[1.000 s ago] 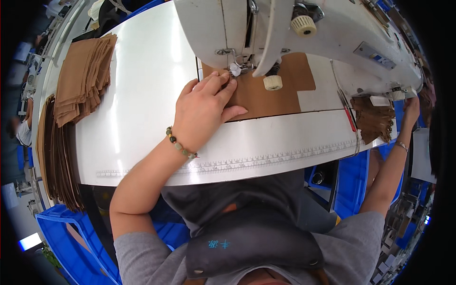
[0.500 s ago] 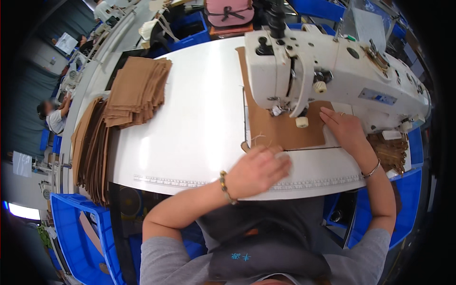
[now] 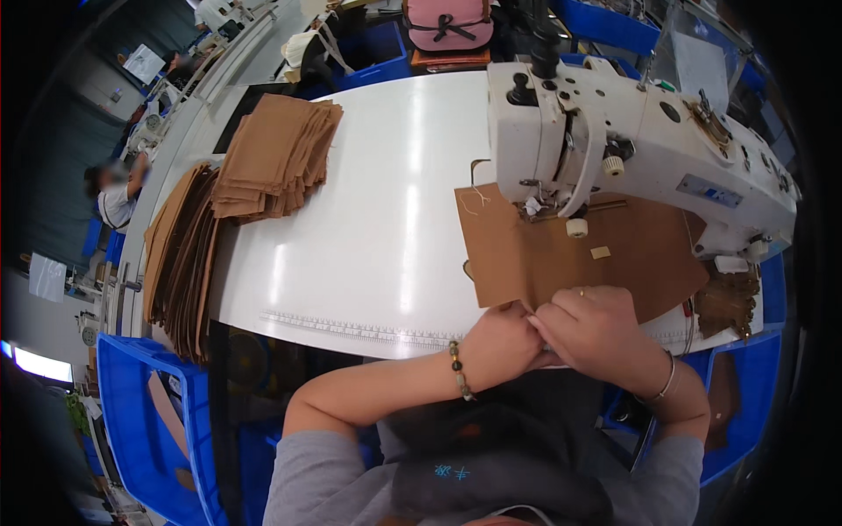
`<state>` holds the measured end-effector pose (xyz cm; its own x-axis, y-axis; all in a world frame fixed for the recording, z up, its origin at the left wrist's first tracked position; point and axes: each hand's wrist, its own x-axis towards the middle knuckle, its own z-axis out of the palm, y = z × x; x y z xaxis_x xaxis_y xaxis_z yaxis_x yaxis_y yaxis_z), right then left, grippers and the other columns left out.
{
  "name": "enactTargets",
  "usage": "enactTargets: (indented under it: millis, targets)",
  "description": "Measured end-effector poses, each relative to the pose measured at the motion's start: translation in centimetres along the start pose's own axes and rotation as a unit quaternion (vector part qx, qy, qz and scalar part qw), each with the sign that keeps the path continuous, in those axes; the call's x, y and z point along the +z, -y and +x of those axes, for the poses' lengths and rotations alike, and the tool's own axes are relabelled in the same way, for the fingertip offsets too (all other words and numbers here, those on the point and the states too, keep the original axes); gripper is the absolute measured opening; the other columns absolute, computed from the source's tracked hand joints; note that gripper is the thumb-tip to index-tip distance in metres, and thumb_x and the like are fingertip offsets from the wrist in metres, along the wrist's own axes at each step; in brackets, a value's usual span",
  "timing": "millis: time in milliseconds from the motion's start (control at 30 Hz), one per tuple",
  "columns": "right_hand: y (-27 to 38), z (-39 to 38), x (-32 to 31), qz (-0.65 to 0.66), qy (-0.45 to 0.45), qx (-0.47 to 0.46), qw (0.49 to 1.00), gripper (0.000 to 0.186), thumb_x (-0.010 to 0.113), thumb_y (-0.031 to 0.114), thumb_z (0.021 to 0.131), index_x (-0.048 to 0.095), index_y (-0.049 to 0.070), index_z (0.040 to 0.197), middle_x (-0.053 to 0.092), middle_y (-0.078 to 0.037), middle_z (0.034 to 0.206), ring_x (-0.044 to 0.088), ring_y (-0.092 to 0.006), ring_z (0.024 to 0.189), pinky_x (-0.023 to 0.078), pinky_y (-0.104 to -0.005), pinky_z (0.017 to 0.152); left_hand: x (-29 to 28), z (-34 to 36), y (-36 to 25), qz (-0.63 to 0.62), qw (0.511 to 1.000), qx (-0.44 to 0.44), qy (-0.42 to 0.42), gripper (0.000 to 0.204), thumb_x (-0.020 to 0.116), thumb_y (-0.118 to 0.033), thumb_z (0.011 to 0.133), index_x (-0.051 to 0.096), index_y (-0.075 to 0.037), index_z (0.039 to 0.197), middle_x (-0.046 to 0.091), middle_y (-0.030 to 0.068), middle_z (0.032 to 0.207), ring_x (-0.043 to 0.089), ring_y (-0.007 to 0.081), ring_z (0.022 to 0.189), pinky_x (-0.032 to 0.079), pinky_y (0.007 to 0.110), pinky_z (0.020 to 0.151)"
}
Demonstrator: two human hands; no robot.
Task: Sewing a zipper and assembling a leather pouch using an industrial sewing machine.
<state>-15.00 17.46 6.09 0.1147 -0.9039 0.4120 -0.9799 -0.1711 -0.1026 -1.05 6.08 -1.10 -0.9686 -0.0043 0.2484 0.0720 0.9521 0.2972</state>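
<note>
A brown fabric piece [image 3: 495, 245] lies under the needle area of the white sewing machine [image 3: 640, 131], with a small pale patch [image 3: 601, 253] on it. Loose thread [image 3: 478, 200] shows at its far left corner. My left hand [image 3: 509, 342] and my right hand [image 3: 586, 326] meet at the piece's near edge, close to the table's front, both closed on it where it creases upward. The left fingertips are partly hidden behind the right hand. Brown scraps [image 3: 728, 302] lie right of my right hand, beside red-handled scissors [image 3: 689, 309].
Two stacks of brown pieces [image 3: 274, 149] [image 3: 180, 254] lie on the left of the white table [image 3: 368, 219]. Blue bins stand at lower left [image 3: 145, 421] and lower right [image 3: 750, 403]. A pink seat cushion [image 3: 447, 26] is behind the table. A co-worker [image 3: 118, 197] sits at far left.
My right hand left the machine's right end and moved down-left, and my left hand moved toward me from the needle; they now meet. The fabric spreads wider, showing the pale patch.
</note>
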Motion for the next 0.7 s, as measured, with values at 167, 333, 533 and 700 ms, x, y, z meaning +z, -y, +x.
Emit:
enactTargets:
  millis: [167, 333, 533, 700]
  targets:
    - [-1.8, -1.4, 2.3, 0.176, -0.028, 0.05, 0.983, 0.021, 0.076, 0.028, 0.087, 0.068, 0.009, 0.086, 0.063, -0.001, 0.077, 0.065, -0.0192, 0.068, 0.051, -0.0349, 0.055, -1.2, -1.6, 1.1, -0.018, 0.999, 0.021, 0.017, 0.049, 0.071, -0.049, 0.09, 0.073, -0.002, 0.104, 0.071, 0.011, 0.1, 0.066, 0.0295, 0.102, 0.049, 0.042, 0.099]
    - [-5.7, -1.5, 4.3, 0.062, -0.062, 0.115, 0.99, 0.037, 0.076, 0.037, 0.089, 0.071, 0.008, 0.111, 0.069, -0.008, 0.11, 0.067, -0.0273, 0.103, 0.054, -0.04, 0.086, -2.3, -1.1, 0.7, 0.003, 0.999, 0.009, 0.051, 0.045, 0.078, -0.044, 0.087, 0.074, -0.007, 0.113, 0.069, 0.0096, 0.119, 0.063, 0.0299, 0.114, 0.053, 0.042, 0.097]
    - [-6.6, -2.1, 5.9, -0.004, 0.004, 0.08, 0.997, 0.052, 0.075, 0.04, 0.088, 0.067, 0.006, 0.127, 0.063, -0.013, 0.133, 0.057, -0.0332, 0.128, 0.042, -0.0519, 0.111, -7.9, -2.8, -0.7, -0.075, 0.959, -0.003, 0.272, 0.04, 0.082, -0.038, 0.083, 0.074, -0.008, 0.11, 0.068, 0.0095, 0.116, 0.065, 0.0274, 0.109, 0.053, 0.041, 0.096]
    - [-7.5, -0.7, 5.5, -0.004, 0.006, 0.065, 0.998, 0.045, 0.077, 0.039, 0.086, 0.069, 0.008, 0.117, 0.066, -0.009, 0.12, 0.062, -0.0283, 0.118, 0.043, -0.0506, 0.109, -6.7, 1.5, 4.5, 0.039, 0.996, -0.032, 0.067, 0.062, 0.083, -0.047, 0.077, 0.069, -0.005, 0.121, 0.067, 0.0103, 0.124, 0.065, 0.0295, 0.113, 0.052, 0.04, 0.096]
